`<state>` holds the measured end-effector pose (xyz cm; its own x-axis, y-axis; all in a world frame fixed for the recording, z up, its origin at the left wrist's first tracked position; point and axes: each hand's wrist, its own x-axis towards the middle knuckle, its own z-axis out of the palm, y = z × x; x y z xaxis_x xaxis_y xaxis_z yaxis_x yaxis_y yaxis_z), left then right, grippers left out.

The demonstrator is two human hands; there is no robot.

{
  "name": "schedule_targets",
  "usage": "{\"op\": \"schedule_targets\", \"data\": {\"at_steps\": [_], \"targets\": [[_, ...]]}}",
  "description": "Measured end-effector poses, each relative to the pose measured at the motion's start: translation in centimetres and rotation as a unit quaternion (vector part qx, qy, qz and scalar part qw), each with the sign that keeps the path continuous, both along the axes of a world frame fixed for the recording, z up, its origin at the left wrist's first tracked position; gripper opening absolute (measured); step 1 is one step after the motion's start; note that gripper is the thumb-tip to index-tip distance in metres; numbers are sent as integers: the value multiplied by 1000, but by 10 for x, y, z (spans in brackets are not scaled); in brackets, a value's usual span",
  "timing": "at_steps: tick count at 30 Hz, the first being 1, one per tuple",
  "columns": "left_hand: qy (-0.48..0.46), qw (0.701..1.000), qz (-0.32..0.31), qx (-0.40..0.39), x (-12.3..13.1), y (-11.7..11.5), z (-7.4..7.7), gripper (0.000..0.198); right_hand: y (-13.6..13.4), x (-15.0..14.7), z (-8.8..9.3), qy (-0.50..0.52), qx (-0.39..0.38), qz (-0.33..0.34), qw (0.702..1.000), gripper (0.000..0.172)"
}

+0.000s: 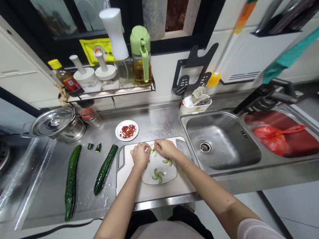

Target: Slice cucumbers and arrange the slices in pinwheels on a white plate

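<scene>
Both my hands rest at the far edge of a white plate (167, 173) that sits on a white cutting board (157, 191). My left hand (140, 155) and my right hand (166, 148) are closed in a pinch around small cucumber slices (153, 150) between them. Two pinwheel arrangements of cucumber slices lie on the plate, one near the middle right (168, 160) and one at the front (158, 176). Two whole cucumbers (71, 181) (105, 168) lie on the steel counter left of the board, with two cut ends (94, 147) behind them.
A small dish of red bits (127, 130) stands behind the board. A lidded pot (56, 125) is at the back left, a condiment rack (110, 90) above. The sink (222, 142) lies to the right, with a red bag (272, 139) in its second basin.
</scene>
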<state>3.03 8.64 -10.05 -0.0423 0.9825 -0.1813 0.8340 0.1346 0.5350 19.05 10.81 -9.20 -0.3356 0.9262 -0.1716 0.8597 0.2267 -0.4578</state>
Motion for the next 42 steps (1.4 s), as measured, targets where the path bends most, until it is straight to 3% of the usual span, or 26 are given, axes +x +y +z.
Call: {"op": "schedule_targets", "data": {"at_steps": [10, 17, 22, 28, 35, 42], "targets": [[-57, 992, 103, 48, -34, -13, -1, 16, -28, 26, 4, 196, 37, -99, 975, 16], [-54, 985, 152, 57, -59, -3, 0, 18, -66, 41, 5, 294, 39, -156, 942, 25], [-37, 981, 179, 60, -75, 15, 0, 18, -93, 37, 15, 300, 40, -174, 937, 29], [11, 981, 188, 51, -84, 49, -5, 19, -115, 24, 22, 286, 25, -148, 946, 29], [93, 984, 150, 10, -89, 80, -11, 20, -119, 19, 21, 268, 15, -145, 952, 27], [132, 983, 123, -16, -85, 92, -16, 20, -119, 19, 21, 253, 17, -147, 956, 27]]}}
